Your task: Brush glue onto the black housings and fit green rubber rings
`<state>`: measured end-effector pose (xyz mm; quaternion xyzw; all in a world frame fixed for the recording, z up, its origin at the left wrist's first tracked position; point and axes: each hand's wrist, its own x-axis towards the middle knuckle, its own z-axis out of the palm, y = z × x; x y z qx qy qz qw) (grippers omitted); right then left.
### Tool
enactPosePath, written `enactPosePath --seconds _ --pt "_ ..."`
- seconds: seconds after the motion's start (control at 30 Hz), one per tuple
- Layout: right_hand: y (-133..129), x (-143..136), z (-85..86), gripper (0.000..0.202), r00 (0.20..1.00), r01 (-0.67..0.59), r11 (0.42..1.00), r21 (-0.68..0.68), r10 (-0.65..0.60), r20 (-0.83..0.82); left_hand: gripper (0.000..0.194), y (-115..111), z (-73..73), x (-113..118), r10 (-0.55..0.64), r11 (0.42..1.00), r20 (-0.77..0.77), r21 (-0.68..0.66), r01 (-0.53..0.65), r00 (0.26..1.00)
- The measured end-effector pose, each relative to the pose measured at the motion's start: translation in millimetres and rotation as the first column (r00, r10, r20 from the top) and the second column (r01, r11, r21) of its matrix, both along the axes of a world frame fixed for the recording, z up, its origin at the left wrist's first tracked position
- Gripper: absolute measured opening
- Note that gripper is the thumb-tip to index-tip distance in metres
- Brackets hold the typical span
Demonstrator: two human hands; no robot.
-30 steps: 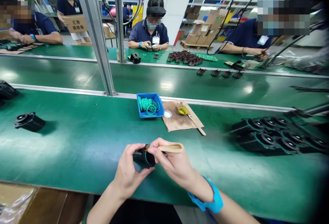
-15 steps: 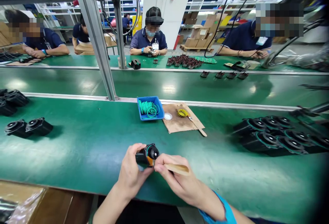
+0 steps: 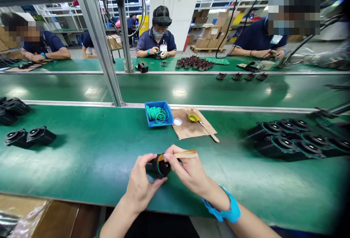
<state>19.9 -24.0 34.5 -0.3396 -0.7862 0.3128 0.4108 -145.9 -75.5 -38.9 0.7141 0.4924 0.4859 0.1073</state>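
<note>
My left hand (image 3: 142,179) is wrapped round a black housing (image 3: 156,168) with a green ring on its face, tilted toward the right. My right hand (image 3: 186,167) pinches a wooden-handled brush (image 3: 183,154); its orange bristles touch the upper rim of the housing. Behind the hands, a blue tray (image 3: 160,124) holds green rings (image 3: 156,114). Beside the tray lies a stained cardboard sheet (image 3: 182,131) with a white disc (image 3: 177,121), a yellow-rimmed tin (image 3: 193,118) and a second brush (image 3: 210,133) on it.
Several black housings (image 3: 281,144) stand at the right, and two more (image 3: 41,136) at the left, with others behind them. A metal post (image 3: 101,48) rises at the back edge. Across the green conveyor (image 3: 153,88), people in dark shirts sit working.
My right hand has moved up, taking the brush from the lower edge of the housing to its upper rim. The dark parts on the conveyor have shifted slightly right.
</note>
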Motion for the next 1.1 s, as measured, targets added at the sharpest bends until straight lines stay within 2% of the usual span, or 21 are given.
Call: enactPosePath --seconds 0.13,0.33,0.5,0.63,0.7,0.77,0.87,0.93,1.0,1.03,1.1 --pt "-5.8 -2.5 -0.2 0.035 0.998 -0.059 0.995 0.078 0.059 -0.003 0.057 1.5 2.1 -2.7 0.036 0.999 -0.007 -0.008 -0.036 0.999" --pt "-6.5 5.4 -2.2 0.033 0.953 -0.302 0.938 0.169 0.292 0.078 0.068 6.2 8.3 -16.4 0.042 0.996 0.004 -0.084 -0.042 0.999" --pt "8.8 14.4 -2.1 0.034 0.861 -0.497 0.848 0.187 0.453 0.233 0.083 8.6 8.7 -26.4 0.05 0.97 0.127 -0.241 -0.018 0.991" --pt "23.4 24.0 3.0 0.034 0.836 -0.52 0.829 0.206 0.443 0.325 0.086 11.2 5.9 -32.9 0.066 0.938 0.286 -0.346 0.038 0.956" --pt "28.3 32.8 5.5 0.035 0.876 -0.458 0.864 0.208 0.4 0.268 0.087 13.4 5.4 -36.0 0.081 0.918 0.366 -0.389 0.073 0.927" --pt "29.3 42.2 5.8 0.034 0.945 -0.325 0.93 0.174 0.31 0.105 0.088 15.6 6.1 -38.4 0.102 0.901 0.416 -0.423 0.094 0.904" --pt "20.8 51.3 -0.6 0.028 0.985 -0.1 0.995 0.018 0.102 -0.136 0.085 16.1 8.8 -39.8 0.105 0.894 0.405 -0.438 0.092 0.908" --pt "7.4 53.8 -7.8 0.025 0.983 0.022 0.995 -0.094 -0.039 -0.181 0.079 13.0 11.5 -38.3 0.083 0.902 0.341 -0.425 0.075 0.936" --pt "-11.6 56.7 -16.3 0.028 0.967 0.149 0.978 -0.146 -0.175 -0.184 0.072 8.4 13.8 -33.9 0.069 0.91 0.252 -0.411 0.042 0.965" --pt "-22.0 59.4 -21.4 0.029 0.957 0.205 0.97 -0.13 -0.226 -0.18 0.07 7.0 14.3 -30.4 0.064 0.911 0.198 -0.411 0.024 0.978" --pt "-42.0 68.3 -33.9 0.033 0.942 0.296 0.955 -0.003 -0.293 -0.163 0.067 10.1 13.3 -18.5 0.037 0.905 0.071 -0.426 -0.003 0.997"
